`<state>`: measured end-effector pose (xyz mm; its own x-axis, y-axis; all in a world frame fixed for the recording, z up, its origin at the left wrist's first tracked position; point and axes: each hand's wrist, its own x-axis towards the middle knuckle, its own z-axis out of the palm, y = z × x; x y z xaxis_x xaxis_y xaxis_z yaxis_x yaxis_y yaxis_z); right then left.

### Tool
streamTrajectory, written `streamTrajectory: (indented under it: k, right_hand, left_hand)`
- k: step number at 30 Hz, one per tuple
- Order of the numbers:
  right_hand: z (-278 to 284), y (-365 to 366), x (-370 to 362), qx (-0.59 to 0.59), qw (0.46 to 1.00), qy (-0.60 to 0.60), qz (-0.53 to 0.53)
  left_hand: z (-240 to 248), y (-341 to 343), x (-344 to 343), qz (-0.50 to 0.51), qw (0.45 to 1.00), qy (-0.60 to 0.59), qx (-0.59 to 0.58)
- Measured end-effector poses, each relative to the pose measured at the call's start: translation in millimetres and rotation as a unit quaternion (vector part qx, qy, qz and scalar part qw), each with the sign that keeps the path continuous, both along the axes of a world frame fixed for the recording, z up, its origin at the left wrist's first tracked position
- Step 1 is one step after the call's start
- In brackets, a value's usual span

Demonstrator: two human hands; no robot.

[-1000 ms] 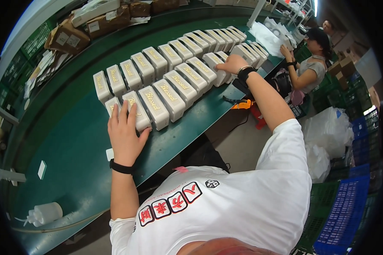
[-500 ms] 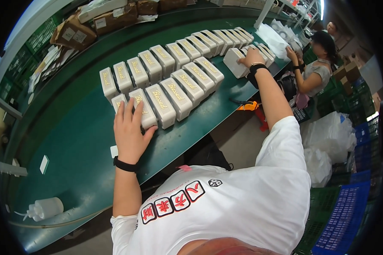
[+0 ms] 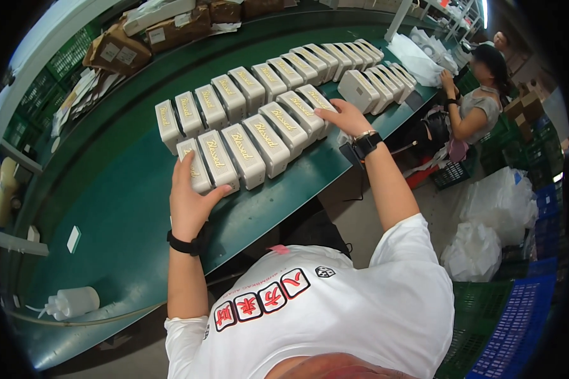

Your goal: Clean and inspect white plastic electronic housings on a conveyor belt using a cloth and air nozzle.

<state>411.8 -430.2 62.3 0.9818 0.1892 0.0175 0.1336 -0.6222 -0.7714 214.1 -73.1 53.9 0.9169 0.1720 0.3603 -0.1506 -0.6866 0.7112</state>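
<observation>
Two long rows of white box-shaped cases with gold lettering on top stand on the green table. My left hand is curled around the left end of the near row. Its fingers lie along the end case, and the thumb touches the front corner of the neighbouring case. At the opposite end of that row, my right hand cups the last case, thumb on its near side. The fingertips behind that case are partly hidden. Each wrist wears a black band.
Behind runs the far row. More white cases stand at the right with plain sides showing. A white squeeze bottle lies at lower left. Brown parcels line the back. A co-worker sits at right, near plastic bags.
My right hand has left the cases farther right and come to the near row's right end. My left hand has shifted to that row's left end case. The near row's cases sit slightly farther left.
</observation>
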Motion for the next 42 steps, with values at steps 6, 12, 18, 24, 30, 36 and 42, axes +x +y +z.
streamTrajectory:
  k: [6, 12, 18, 24, 30, 36, 42]
  right_hand:
    - [-16, -2, 0, 0.121, 0.992, -0.004, 0.020]
    - [-16, -10, -5, 0.155, 0.988, 0.000, -0.018]
    - [-43, -46, 15, 0.149, 0.984, -0.046, -0.088]
    - [-52, -58, 24, 0.078, 0.942, -0.202, -0.257]
    - [-54, -34, -12, 0.078, 0.883, -0.356, -0.296]
    - [-53, -23, -69, 0.307, 0.941, -0.045, -0.133]
    - [-51, -6, -60, 0.093, 0.989, -0.078, -0.090]
  left_hand:
    - [5, -15, -9, 0.026, 0.999, 0.003, 0.021]
    - [1, -30, -6, 0.029, 0.998, 0.001, 0.050]
    - [2, -58, 17, -0.005, 0.998, 0.002, 0.057]
    - [-2, -90, 55, -0.026, 0.998, 0.010, 0.050]
    - [-17, -86, 58, -0.047, 0.998, -0.042, 0.026]
    - [-30, -81, 50, -0.082, 0.991, 0.039, -0.094]
    - [-23, -92, 58, -0.070, 0.994, 0.040, -0.080]
